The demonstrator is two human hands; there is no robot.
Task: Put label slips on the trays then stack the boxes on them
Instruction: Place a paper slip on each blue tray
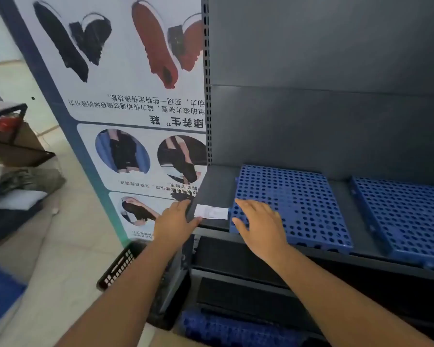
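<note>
Head view: the label slip (211, 212) lies flat on the shelf (216, 186), touching the left edge of the blue tray (306, 204). It looks thin, light and floppy, best pinched at one end. The tray seems stiff, light plastic. The left grip (176, 219) clasps the shelf's front corner, just beside the slip. The right grip (258, 224) rests flat, fingers straight, on the tray. A second tray (406, 216) sits nearby, a poster (125, 108) and a black basket (120, 266) stand to the left, and no boxes are plainly visible
</note>
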